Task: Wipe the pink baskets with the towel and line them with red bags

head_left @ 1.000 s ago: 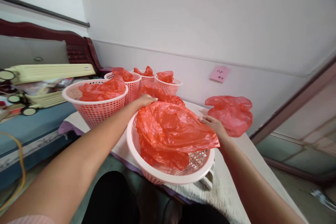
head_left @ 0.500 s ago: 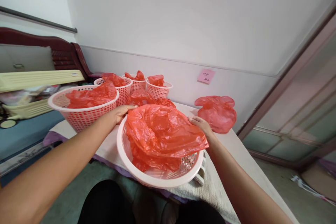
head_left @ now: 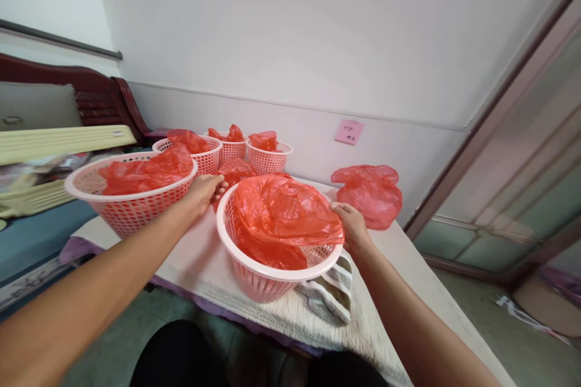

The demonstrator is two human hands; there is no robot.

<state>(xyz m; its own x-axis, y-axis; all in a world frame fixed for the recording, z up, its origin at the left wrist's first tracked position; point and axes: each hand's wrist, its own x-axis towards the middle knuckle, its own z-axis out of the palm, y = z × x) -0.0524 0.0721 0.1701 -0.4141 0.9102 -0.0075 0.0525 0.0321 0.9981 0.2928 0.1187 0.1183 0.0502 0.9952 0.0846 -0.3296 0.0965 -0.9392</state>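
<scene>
A pink plastic basket (head_left: 276, 271) with a perforated wall stands in front of me, holding a crumpled red plastic bag (head_left: 285, 208) that bulges over its far rim. On its right side, my right hand (head_left: 351, 224) grips the rim, thumb on top by the bag's edge. My left hand (head_left: 206, 193) is off the basket, just left of its rim, fingers loosely curled and slightly apart with nothing visible in them. Close to those fingers lies another red plastic bag (head_left: 236, 170), behind the basket. Under the basket's right side is a striped cloth (head_left: 333, 290).
At left stands a larger pink basket (head_left: 131, 208) with a red bag inside. Several smaller baskets (head_left: 267, 160) line the wall. A red bag (head_left: 374, 199) lies at the table's right, below a pink note (head_left: 349, 132). A towel (head_left: 367, 338) covers the near table edge.
The basket has moved away from me and now sits lower on the table. My left hand has let go of its rim and shifted left. My right hand keeps its grip.
</scene>
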